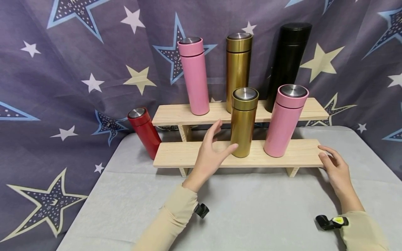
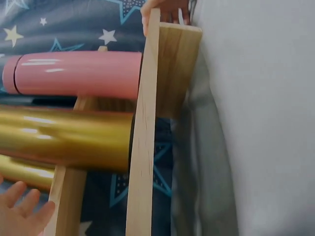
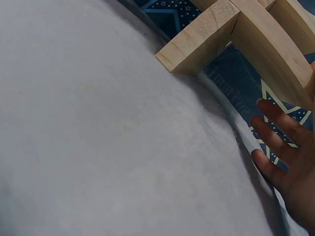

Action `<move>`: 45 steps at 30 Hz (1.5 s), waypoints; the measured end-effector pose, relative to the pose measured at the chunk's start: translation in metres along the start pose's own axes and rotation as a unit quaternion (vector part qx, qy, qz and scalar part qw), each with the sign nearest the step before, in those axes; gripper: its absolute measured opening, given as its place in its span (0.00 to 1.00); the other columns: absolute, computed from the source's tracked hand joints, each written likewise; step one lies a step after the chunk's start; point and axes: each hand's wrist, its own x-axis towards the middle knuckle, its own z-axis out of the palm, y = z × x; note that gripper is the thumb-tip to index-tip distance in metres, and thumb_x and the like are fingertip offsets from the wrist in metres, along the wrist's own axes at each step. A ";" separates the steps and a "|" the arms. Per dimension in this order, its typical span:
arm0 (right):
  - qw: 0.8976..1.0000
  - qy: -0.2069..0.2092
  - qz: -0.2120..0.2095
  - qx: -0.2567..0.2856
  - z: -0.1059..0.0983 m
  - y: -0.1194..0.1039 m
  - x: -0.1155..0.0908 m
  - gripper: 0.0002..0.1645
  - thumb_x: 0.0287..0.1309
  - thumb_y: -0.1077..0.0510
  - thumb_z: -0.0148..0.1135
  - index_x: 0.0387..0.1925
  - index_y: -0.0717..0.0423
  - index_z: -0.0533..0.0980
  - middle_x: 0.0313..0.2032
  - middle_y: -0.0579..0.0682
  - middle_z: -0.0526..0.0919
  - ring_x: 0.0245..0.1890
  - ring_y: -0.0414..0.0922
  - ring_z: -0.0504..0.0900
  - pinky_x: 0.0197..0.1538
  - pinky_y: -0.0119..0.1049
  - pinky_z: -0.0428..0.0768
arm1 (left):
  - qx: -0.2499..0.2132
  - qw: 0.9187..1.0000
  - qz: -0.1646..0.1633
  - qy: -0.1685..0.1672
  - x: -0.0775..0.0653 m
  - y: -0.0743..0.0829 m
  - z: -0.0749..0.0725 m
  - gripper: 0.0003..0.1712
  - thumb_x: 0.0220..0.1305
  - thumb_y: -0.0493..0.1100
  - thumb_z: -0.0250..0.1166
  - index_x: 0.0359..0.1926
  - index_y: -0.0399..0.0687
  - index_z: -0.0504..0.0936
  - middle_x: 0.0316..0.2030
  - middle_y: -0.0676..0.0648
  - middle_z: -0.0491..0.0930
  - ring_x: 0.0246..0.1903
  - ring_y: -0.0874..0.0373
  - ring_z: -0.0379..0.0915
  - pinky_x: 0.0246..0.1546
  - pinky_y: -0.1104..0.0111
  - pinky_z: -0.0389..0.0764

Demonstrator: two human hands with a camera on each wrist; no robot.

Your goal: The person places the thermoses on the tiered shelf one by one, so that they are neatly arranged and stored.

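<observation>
My left hand (image 1: 208, 157) is beside the short gold flask (image 1: 243, 125) on the lower wooden shelf (image 1: 194, 155), thumb at the flask's lower side and fingers spread apart from it. In the left wrist view, its fingertips (image 2: 27, 209) show at the lower left. My right hand (image 1: 338, 172) is at the right end of the lower shelf, thumb and forefinger right at its edge. The right wrist view shows its other fingers (image 3: 278, 135) loosely extended below the board. A pink flask (image 1: 285, 122) stands upright right of the gold one.
On the upper shelf (image 1: 168, 113) stand a tall pink flask (image 1: 194, 78), a tall gold flask (image 1: 238, 69) and a tall black flask (image 1: 289, 62). A red flask (image 1: 145, 134) stands left of the shelves on the grey-covered table (image 1: 251, 209). A star-patterned cloth (image 1: 103, 52) hangs behind.
</observation>
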 end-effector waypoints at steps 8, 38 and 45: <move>1.000 0.000 0.006 -0.015 0.000 0.001 0.001 0.24 0.72 0.49 0.55 0.66 0.42 0.73 0.58 0.42 0.71 0.45 0.27 0.73 0.44 0.14 0.73 | 0.012 0.998 0.057 0.007 -0.011 -0.010 -0.030 0.44 0.62 0.44 0.71 0.75 0.49 0.60 0.70 0.51 0.64 0.68 0.61 0.58 0.65 0.56 0.64; 1.000 -0.004 0.001 0.020 0.002 0.000 0.001 0.23 0.71 0.50 0.56 0.65 0.44 0.74 0.56 0.42 0.71 0.45 0.26 0.74 0.43 0.15 0.74 | 0.108 0.990 0.035 0.083 -0.055 -0.017 -0.127 0.37 0.59 0.32 0.70 0.68 0.37 0.68 0.66 0.39 0.69 0.65 0.47 0.63 0.64 0.56 0.63; 1.000 -0.004 -0.004 -0.001 0.000 0.001 -0.001 0.23 0.72 0.50 0.55 0.66 0.43 0.73 0.55 0.39 0.72 0.46 0.26 0.73 0.43 0.15 0.73 | 0.118 0.987 0.003 0.111 -0.062 -0.028 -0.143 0.36 0.59 0.32 0.70 0.68 0.37 0.69 0.63 0.37 0.70 0.62 0.49 0.64 0.62 0.71 0.61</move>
